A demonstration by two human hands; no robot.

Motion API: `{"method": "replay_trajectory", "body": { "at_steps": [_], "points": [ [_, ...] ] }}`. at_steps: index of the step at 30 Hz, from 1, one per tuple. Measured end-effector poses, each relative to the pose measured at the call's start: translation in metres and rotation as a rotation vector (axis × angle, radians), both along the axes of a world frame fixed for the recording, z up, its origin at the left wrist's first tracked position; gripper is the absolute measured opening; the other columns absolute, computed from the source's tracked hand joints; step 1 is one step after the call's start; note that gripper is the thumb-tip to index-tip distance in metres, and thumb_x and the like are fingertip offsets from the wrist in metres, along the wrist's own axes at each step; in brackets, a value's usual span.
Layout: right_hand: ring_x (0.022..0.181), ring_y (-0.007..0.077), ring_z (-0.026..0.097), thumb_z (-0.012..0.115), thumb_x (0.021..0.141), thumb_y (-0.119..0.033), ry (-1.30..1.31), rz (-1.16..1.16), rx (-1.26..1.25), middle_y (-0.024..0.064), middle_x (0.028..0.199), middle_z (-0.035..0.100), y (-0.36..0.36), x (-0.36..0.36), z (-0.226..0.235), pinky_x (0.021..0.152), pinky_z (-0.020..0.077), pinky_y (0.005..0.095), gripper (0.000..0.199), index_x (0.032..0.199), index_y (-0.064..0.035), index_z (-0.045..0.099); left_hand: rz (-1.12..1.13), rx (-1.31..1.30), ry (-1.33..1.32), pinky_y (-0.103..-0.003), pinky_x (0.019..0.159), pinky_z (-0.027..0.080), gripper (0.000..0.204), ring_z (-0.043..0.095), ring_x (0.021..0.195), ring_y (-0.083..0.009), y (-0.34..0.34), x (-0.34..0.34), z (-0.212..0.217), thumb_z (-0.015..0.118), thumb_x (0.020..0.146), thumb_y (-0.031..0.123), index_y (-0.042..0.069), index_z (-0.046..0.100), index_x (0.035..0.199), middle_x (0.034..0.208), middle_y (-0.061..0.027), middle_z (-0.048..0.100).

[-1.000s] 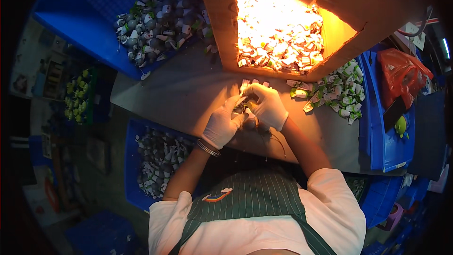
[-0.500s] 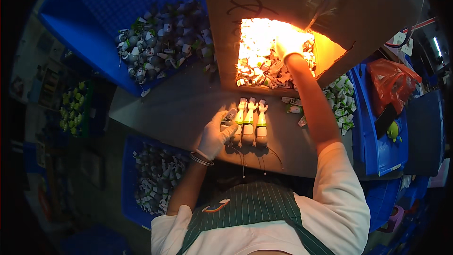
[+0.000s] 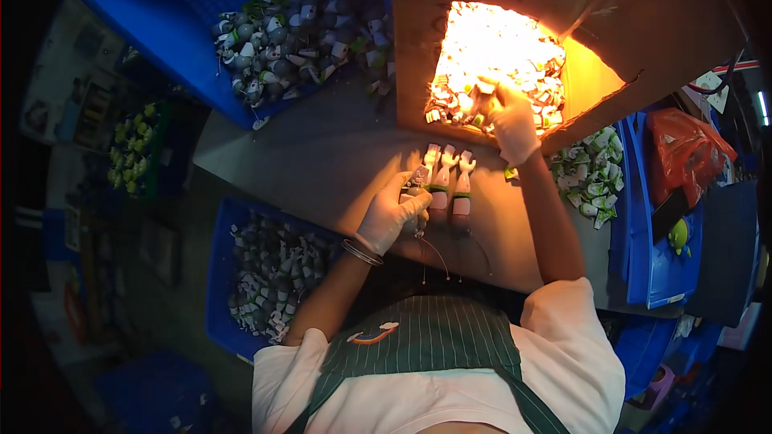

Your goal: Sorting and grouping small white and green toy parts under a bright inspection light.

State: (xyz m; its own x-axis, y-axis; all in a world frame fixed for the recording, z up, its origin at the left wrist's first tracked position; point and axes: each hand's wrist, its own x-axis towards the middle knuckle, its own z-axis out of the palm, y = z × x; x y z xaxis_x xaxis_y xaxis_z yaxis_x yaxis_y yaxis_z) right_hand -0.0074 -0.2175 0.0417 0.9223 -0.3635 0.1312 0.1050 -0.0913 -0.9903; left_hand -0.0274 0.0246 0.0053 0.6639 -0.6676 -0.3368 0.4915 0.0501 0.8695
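Observation:
My left hand, in a pale glove, pinches a small grey-and-white plastic toy part over the grey table. Just right of it, white toy arms with green bands lie side by side, their little hands pointing away from me. Thin cords trail from their near ends. My right hand, also gloved, is at the front of the opening in a cardboard box. Its fingers close on a small pale toy piece. Glare from the bright light hides that piece's exact shape.
A blue crate of grey-and-white toy parts stands at the far left, another blue bin at the lower left. Green-and-white parts are heaped right of the box. Beyond them are blue trays and a red plastic bag.
My right hand has drawn back from deep inside the lit box to its front edge, now with a small piece in its fingers. My left hand keeps its part. The whole view has shifted slightly.

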Motion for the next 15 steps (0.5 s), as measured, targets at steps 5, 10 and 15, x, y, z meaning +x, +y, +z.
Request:
{"method": "replay_trajectory", "body": {
  "at_steps": [5, 10, 15],
  "points": [
    [0.074, 0.0117, 0.059, 0.056, 0.094, -0.004, 0.001, 0.078, 0.365, 0.0059, 0.091, 0.062, 0.029, -0.045, -0.042, 0.063, 0.0474, 0.0227, 0.024, 0.117, 0.0010, 0.058, -0.014, 0.037, -0.029, -0.024, 0.050, 0.046, 0.038, 0.056, 0.058, -0.0092, -0.018, 0.002, -0.010, 0.064, 0.092, 0.016, 0.001, 0.047, 0.123, 0.076, -0.0028, 0.059],
    [0.070, 0.0112, 0.056, 0.052, 0.092, 0.004, -0.141, -0.320, 0.196, 0.0061, 0.091, 0.061, 0.008, -0.017, -0.047, 0.064, 0.0490, 0.0231, 0.023, 0.115, 0.0022, 0.057, 0.015, 0.035, -0.045, -0.023, 0.050, 0.045, 0.036, 0.056, 0.059, -0.0085, -0.034, 0.004, -0.008, 0.067, 0.090, 0.018, 0.000, 0.051, 0.117, 0.075, -0.0032, 0.059],
    [0.085, 0.0091, 0.057, 0.056, 0.090, 0.007, -0.298, -0.375, -0.093, 0.0052, 0.096, 0.060, 0.008, -0.005, -0.022, 0.073, 0.0521, 0.0237, 0.024, 0.114, 0.0020, 0.057, 0.023, 0.069, -0.035, -0.023, 0.051, 0.046, 0.038, 0.056, 0.060, -0.0078, -0.033, -0.003, 0.003, 0.067, 0.090, 0.018, 0.000, 0.050, 0.119, 0.081, -0.0032, 0.060]
  ]
}}
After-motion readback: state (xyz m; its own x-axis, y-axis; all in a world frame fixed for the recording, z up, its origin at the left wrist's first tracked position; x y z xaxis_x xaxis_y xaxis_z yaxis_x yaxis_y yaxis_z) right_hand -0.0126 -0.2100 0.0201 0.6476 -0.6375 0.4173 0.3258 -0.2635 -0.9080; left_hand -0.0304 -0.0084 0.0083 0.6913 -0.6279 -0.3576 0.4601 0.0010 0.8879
